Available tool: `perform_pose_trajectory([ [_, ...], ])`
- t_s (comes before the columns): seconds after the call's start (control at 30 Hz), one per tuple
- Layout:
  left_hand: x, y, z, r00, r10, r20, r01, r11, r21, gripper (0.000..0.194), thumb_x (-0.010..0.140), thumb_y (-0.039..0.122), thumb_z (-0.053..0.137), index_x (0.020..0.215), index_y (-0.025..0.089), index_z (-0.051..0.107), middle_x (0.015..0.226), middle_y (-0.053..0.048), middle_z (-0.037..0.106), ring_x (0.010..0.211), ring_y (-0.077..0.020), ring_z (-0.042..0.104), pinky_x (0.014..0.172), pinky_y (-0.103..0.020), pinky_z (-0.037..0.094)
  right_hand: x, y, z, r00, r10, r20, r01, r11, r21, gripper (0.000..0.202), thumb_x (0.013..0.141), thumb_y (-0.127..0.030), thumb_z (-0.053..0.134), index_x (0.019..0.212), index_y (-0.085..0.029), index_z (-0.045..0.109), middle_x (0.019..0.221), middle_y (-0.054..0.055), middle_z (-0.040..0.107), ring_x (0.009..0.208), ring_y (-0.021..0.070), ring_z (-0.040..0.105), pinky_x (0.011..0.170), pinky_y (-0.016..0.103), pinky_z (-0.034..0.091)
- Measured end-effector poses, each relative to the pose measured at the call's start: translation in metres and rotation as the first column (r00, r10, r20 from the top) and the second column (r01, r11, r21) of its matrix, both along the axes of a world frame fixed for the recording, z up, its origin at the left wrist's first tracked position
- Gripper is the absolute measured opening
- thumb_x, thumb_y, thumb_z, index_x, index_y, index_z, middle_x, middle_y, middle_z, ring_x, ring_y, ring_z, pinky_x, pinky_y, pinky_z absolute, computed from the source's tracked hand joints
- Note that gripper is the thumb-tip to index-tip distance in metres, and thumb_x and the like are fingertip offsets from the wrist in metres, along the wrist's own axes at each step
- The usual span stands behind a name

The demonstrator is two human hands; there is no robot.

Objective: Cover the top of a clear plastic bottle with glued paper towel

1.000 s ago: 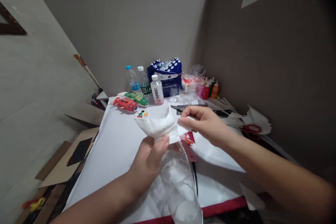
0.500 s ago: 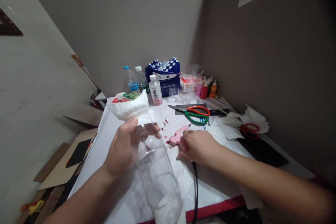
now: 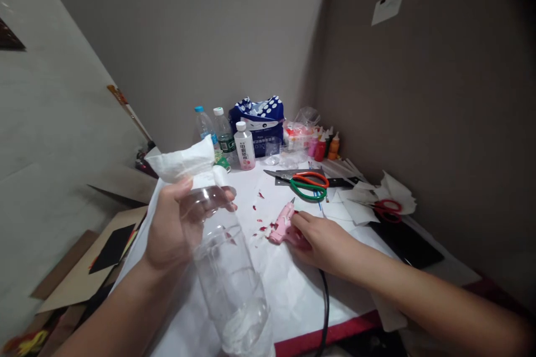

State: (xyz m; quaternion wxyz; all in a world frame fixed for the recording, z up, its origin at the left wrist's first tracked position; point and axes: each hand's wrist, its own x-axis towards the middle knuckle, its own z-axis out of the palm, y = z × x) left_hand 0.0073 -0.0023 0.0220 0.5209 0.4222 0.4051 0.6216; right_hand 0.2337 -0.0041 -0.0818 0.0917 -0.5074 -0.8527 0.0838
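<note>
My left hand [image 3: 171, 223] is wrapped round the neck end of a large clear plastic bottle [image 3: 230, 273], whose base points down toward me. White cloth or paper [image 3: 184, 162] covers the bottle's top end, under my left thumb. On the right, my right hand [image 3: 314, 237] grips the handle of a pink glue gun [image 3: 282, 224]; its nozzle points up and away from me. A black cord hangs from the gun over the table's near edge. Small red scraps [image 3: 262, 228] lie just left of the gun.
Green-and-orange-handled scissors [image 3: 310, 185] lie behind the glue gun. Several bottles [image 3: 245, 148], a blue bag [image 3: 268, 128] and paint bottles [image 3: 320, 148] stand along the back. Red scissors [image 3: 388, 209] rest on white paper at the right, near a black sheet [image 3: 410, 242].
The bottle and my left hand have shifted left. The glue gun now has its nozzle turned more upward, still in my right hand. The view has moved slightly.
</note>
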Motion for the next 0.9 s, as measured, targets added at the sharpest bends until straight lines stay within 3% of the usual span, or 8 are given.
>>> perform_pose_trajectory([
  [0.13,-0.004,0.004,-0.001,0.997,0.055,-0.049,-0.056,0.998,-0.033,0.032,0.078,0.032,0.046,0.069,0.014,0.071,0.067,-0.011,0.073,0.065,-0.0242,0.067,0.064,-0.034,0.053,0.019,-0.004,0.010,0.999,0.021,-0.041,-0.021,1.000,0.014,0.008,0.088,-0.024,0.053,0.092,-0.019,0.058,0.094,0.003,0.064,0.077,0.0144,0.061,0.065,0.023,0.043],
  [0.27,-0.010,0.011,0.001,0.996,0.039,-0.078,-0.044,0.997,-0.062,0.033,0.077,0.035,0.048,0.072,0.011,0.071,0.067,-0.011,0.073,0.062,-0.0228,0.067,0.065,-0.032,0.052,0.078,0.015,0.019,0.969,-0.246,-0.021,0.245,0.950,0.195,0.015,0.090,-0.018,0.050,0.095,-0.019,0.064,0.102,0.008,0.065,0.092,0.0202,0.062,0.079,0.029,0.046],
  [0.4,-0.012,0.020,0.002,0.995,0.024,-0.096,-0.038,0.988,-0.147,0.030,0.076,0.033,0.049,0.075,0.009,0.068,0.067,-0.011,0.073,0.060,-0.0220,0.067,0.059,-0.029,0.052,0.137,0.050,0.023,0.893,-0.449,-0.011,0.439,0.866,0.239,0.028,0.091,-0.005,0.040,0.096,-0.013,0.066,0.102,0.014,0.066,0.097,0.0231,0.062,0.083,0.033,0.046],
  [0.47,-0.012,0.024,0.001,0.992,0.027,-0.122,-0.051,0.978,-0.201,0.030,0.076,0.032,0.051,0.076,0.008,0.067,0.066,-0.011,0.073,0.060,-0.0224,0.068,0.059,-0.029,0.053,0.151,0.068,0.022,0.866,-0.500,0.023,0.486,0.850,0.206,0.024,0.093,-0.009,0.044,0.095,-0.015,0.067,0.098,0.011,0.067,0.093,0.0218,0.064,0.081,0.033,0.048],
  [0.53,-0.013,0.028,-0.001,0.989,0.023,-0.147,-0.059,0.968,-0.243,0.029,0.076,0.032,0.051,0.077,0.007,0.066,0.065,-0.012,0.073,0.062,-0.0231,0.068,0.061,-0.031,0.053,0.154,0.085,0.020,0.845,-0.532,0.061,0.518,0.841,0.156,0.015,0.094,-0.021,0.052,0.100,-0.016,0.066,0.101,0.008,0.066,0.091,0.0198,0.064,0.081,0.035,0.052],
  [0.63,-0.017,0.035,-0.005,0.984,-0.012,-0.175,-0.044,0.948,-0.316,0.028,0.078,0.034,0.052,0.078,0.009,0.066,0.067,-0.011,0.073,0.062,-0.0219,0.068,0.060,-0.029,0.053,0.146,0.107,0.014,0.824,-0.562,0.070,0.555,0.826,0.096,0.028,0.093,-0.033,0.058,0.116,-0.017,0.059,0.116,0.008,0.062,0.097,0.0194,0.063,0.082,0.039,0.054],
  [0.77,-0.028,0.047,-0.013,0.963,-0.086,-0.255,-0.011,0.934,-0.357,0.030,0.079,0.039,0.055,0.076,0.012,0.068,0.067,-0.008,0.072,0.062,-0.0187,0.066,0.059,-0.026,0.050,0.135,0.125,0.012,0.814,-0.580,-0.014,0.579,0.810,0.091,0.033,0.092,-0.032,0.059,0.120,-0.015,0.057,0.120,0.010,0.060,0.101,0.0215,0.062,0.084,0.040,0.054],
  [0.9,-0.041,0.065,-0.028,0.900,-0.196,-0.390,0.012,0.904,-0.427,0.031,0.077,0.044,0.056,0.076,0.014,0.066,0.072,-0.009,0.072,0.065,-0.0195,0.064,0.059,-0.028,0.049,0.137,0.137,0.029,0.803,-0.580,-0.136,0.596,0.781,0.185,0.027,0.093,-0.033,0.058,0.115,-0.017,0.060,0.113,0.008,0.062,0.094,0.0185,0.063,0.080,0.037,0.055],
])
